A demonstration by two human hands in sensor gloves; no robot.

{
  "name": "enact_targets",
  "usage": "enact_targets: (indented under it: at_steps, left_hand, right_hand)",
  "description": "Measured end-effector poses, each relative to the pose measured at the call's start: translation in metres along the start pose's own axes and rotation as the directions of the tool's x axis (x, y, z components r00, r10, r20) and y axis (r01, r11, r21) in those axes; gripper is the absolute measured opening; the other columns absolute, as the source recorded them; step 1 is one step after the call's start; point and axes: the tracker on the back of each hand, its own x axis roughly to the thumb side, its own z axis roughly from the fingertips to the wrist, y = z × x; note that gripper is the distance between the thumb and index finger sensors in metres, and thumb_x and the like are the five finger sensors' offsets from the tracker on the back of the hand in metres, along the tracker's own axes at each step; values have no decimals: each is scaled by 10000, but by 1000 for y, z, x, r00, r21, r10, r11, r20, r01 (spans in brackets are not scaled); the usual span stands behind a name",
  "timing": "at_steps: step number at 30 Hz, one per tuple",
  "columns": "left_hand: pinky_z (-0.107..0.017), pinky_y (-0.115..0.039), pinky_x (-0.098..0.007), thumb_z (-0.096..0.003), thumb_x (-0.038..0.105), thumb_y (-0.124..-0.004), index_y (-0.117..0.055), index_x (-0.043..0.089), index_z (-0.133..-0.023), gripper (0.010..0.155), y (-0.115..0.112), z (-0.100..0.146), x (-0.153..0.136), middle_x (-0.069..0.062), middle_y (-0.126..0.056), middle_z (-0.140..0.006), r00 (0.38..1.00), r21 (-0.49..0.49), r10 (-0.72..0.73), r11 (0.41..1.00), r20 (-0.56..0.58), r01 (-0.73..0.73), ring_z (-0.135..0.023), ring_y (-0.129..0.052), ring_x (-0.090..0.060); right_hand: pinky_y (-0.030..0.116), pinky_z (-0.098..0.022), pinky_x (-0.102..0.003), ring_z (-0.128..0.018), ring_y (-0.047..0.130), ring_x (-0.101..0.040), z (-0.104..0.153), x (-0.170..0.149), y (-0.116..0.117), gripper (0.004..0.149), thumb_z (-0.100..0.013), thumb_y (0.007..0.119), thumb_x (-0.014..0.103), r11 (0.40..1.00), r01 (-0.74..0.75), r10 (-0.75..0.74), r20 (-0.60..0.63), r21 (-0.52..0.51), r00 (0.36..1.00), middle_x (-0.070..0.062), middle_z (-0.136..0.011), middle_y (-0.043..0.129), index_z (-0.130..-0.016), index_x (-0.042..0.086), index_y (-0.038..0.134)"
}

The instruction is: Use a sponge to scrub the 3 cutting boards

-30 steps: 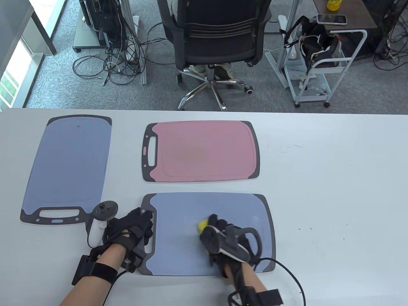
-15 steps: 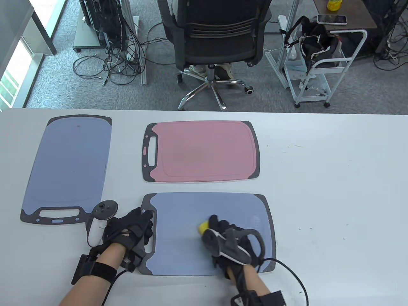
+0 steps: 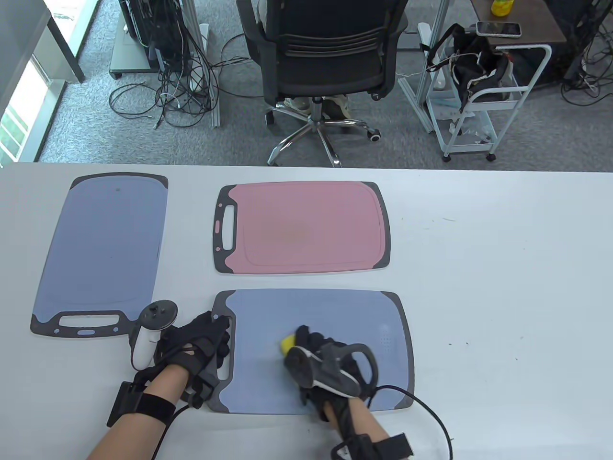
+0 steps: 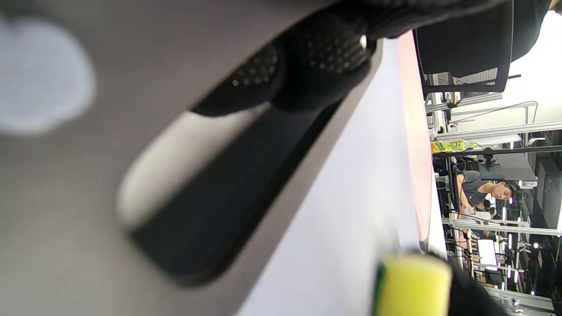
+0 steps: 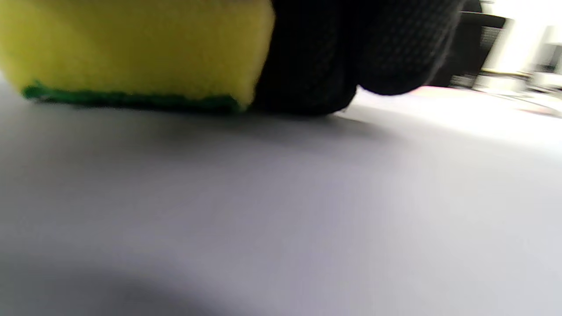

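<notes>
Three cutting boards lie on the white table: a blue board (image 3: 107, 249) at far left, a pink board (image 3: 306, 227) in the middle, and a near blue board (image 3: 335, 311) by the front edge. My right hand (image 3: 311, 347) grips a yellow sponge (image 3: 287, 343) with a green underside (image 5: 131, 100) and presses it onto the near blue board. My left hand (image 3: 210, 342) rests flat on that board's dark handle end (image 3: 225, 378), its fingertips (image 4: 325, 61) by the handle slot (image 4: 210, 210). The sponge (image 4: 412, 285) also shows in the left wrist view.
Beyond the table's far edge stand a black office chair (image 3: 330, 52), a white cart (image 3: 483, 96) and tangled cables (image 3: 177, 91). Bare white tabletop (image 3: 503, 287) spreads to the right of the boards.
My right hand slid the sponge slightly right, then back left across the near blue board. The left hand and all boards stayed put.
</notes>
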Motion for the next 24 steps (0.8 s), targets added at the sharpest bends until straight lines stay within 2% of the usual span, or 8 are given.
enact_targets:
  at_steps: [3,6,10,13,16,18,21,24]
  left_hand:
    - [-341,-994,-260,-630,519,-681,-657,117,-1002,548,0,0,0,43,-901,-734,1000,-3,3,1000,0,-3,-438,-1054,-6]
    - [-346,-993,-265,-631,516,-682,-654,115,-1004,548,0,0,0,37,-900,-737,1000,-10,8,1000,1,-8,-443,-1053,-11]
    - [-349,-991,-263,-630,515,-680,-650,114,-1007,551,0,0,0,38,-898,-739,1000,-10,7,1000,3,-7,-446,-1052,-12]
    - [-350,-991,-264,-632,515,-681,-650,114,-1006,550,0,0,0,36,-898,-740,1000,-12,8,1000,2,-8,-447,-1053,-14]
    - [-345,-993,-263,-631,517,-681,-653,114,-1004,550,0,0,0,38,-900,-737,1000,-10,4,1000,2,-4,-443,-1054,-12]
    - [-344,-993,-262,-631,519,-680,-654,115,-1004,550,0,0,0,40,-900,-736,1000,-8,2,1000,2,-2,-442,-1053,-10]
    - [-341,-993,-261,-632,520,-679,-655,116,-1003,549,0,0,0,42,-901,-734,1000,-6,-1,1000,1,1,-439,-1054,-8]
    - [-340,-993,-258,-633,519,-678,-654,117,-1002,547,0,0,0,43,-900,-734,1000,-4,-4,1000,2,4,-439,-1052,-5]
  right_hand:
    - [811,-439,-406,-503,909,-179,-17,56,-4,716,-496,688,577,999,-26,31,145,-36,989,-92,-755,821,-1041,115,629]
    - [816,-442,-401,-515,915,-167,-18,58,-7,714,-493,679,592,998,-52,54,123,-20,991,-66,-766,825,-1045,142,628]
    - [816,-436,-404,-512,918,-176,7,0,1,707,-492,685,584,998,-58,57,-45,-23,997,-66,-771,826,-1048,151,628]
    - [818,-428,-407,-502,922,-180,43,-70,10,705,-490,686,583,999,-49,49,-259,7,965,-69,-766,835,-1043,147,641]
    - [811,-426,-422,-499,922,-198,92,-149,23,707,-494,700,564,998,46,-22,-548,30,836,-96,-762,836,-1039,116,651]
    - [803,-426,-431,-500,916,-207,112,-177,26,710,-496,713,555,996,88,-53,-646,23,762,-105,-757,827,-1040,105,641]
    - [805,-424,-435,-497,920,-218,109,-177,25,713,-500,717,538,996,72,-24,-636,50,772,-128,-755,835,-1031,69,643]
    - [812,-422,-423,-493,922,-203,74,-129,19,706,-500,704,546,999,34,-16,-459,32,888,-119,-750,836,-1026,78,654]
